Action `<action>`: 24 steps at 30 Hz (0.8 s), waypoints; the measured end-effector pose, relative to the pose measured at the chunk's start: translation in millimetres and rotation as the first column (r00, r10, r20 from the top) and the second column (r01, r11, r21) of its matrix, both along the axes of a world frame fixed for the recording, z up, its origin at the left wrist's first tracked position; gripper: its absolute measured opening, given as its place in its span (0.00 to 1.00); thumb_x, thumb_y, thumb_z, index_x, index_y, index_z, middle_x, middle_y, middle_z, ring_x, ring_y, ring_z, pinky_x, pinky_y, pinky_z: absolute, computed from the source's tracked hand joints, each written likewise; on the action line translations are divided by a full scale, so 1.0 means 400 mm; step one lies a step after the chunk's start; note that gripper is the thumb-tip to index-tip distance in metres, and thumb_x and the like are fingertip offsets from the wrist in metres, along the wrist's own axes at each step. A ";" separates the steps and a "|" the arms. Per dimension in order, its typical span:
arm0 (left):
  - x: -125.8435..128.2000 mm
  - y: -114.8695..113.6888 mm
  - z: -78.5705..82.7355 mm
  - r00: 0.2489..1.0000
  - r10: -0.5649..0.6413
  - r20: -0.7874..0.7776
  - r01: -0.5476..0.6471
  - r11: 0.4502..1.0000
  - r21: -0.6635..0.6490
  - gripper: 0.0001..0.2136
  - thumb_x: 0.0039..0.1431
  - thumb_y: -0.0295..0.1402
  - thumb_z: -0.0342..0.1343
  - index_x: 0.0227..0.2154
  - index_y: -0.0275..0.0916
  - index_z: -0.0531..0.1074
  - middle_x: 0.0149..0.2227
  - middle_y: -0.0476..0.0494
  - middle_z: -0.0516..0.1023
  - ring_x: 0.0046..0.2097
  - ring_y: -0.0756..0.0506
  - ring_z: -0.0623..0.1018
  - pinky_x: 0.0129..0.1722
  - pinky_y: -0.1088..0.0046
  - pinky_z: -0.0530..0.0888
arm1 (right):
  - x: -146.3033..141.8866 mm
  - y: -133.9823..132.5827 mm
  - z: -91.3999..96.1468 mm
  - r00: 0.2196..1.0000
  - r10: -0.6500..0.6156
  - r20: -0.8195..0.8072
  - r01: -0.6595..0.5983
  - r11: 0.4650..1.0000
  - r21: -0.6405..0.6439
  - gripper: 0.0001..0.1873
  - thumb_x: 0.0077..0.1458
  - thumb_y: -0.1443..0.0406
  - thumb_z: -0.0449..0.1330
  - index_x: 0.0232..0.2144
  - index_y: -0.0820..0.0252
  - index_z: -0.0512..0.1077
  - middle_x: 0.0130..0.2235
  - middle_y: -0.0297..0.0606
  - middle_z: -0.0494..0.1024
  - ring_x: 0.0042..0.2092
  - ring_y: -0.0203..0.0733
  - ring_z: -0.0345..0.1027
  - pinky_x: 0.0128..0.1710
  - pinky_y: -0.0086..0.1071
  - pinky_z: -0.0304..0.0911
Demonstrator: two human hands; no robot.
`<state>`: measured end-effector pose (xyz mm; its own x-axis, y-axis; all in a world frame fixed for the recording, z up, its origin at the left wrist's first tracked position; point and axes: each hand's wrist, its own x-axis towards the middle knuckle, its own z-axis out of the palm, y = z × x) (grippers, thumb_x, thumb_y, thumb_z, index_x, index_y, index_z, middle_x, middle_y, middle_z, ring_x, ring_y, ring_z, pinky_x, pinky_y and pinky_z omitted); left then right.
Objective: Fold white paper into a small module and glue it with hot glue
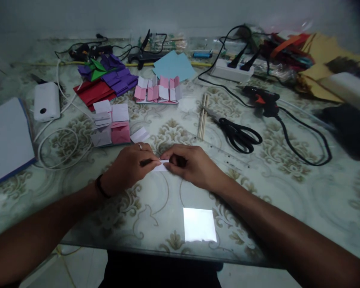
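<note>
Both my hands meet over a small white piece of paper (162,166) lying on the patterned glass table (258,200). My left hand (129,166), with a ring and a dark wristband, has its fingers curled and pinching the paper's left end. My right hand (190,164) presses the paper's right end with bent fingers. Most of the paper is hidden under the fingers. A loose white paper square (199,225) lies nearer to me, apart from both hands.
Folded pink and white paper pieces (111,122) and a folded row (158,91) lie behind the hands, with purple and red ones (108,82) further back. Black scissors (238,134), wooden sticks (203,116), a glue gun (262,99), power strip (231,71), white power bank (46,102) and notebook (7,140) surround them.
</note>
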<state>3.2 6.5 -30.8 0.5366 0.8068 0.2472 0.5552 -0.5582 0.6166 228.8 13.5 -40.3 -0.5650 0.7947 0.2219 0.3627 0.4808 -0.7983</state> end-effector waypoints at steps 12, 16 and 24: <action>-0.004 0.003 -0.008 0.998 -0.042 -0.054 0.044 0.998 0.045 0.08 0.68 0.30 0.57 0.34 0.39 0.80 0.37 0.43 0.82 0.42 0.44 0.79 0.44 0.67 0.76 | -0.001 0.004 -0.004 1.000 0.030 0.004 -0.030 0.996 0.090 0.05 0.66 0.68 0.62 0.37 0.63 0.78 0.33 0.37 0.79 0.34 0.38 0.73 0.35 0.29 0.63; -0.006 0.006 0.003 0.994 -0.036 -0.102 0.036 0.999 -0.003 0.08 0.67 0.30 0.56 0.35 0.40 0.80 0.37 0.43 0.82 0.43 0.43 0.79 0.45 0.65 0.75 | -0.003 0.002 -0.002 0.999 0.022 0.043 -0.026 0.995 0.101 0.06 0.66 0.67 0.60 0.36 0.61 0.77 0.34 0.38 0.79 0.35 0.39 0.72 0.36 0.30 0.64; -0.018 0.009 0.035 0.991 -0.027 -0.132 0.014 0.995 -0.101 0.06 0.64 0.25 0.57 0.31 0.37 0.77 0.34 0.45 0.79 0.37 0.46 0.77 0.39 0.69 0.71 | 0.006 0.010 0.008 1.000 0.023 0.018 -0.024 0.999 0.040 0.04 0.60 0.71 0.62 0.33 0.62 0.76 0.32 0.35 0.76 0.31 0.36 0.68 0.33 0.28 0.61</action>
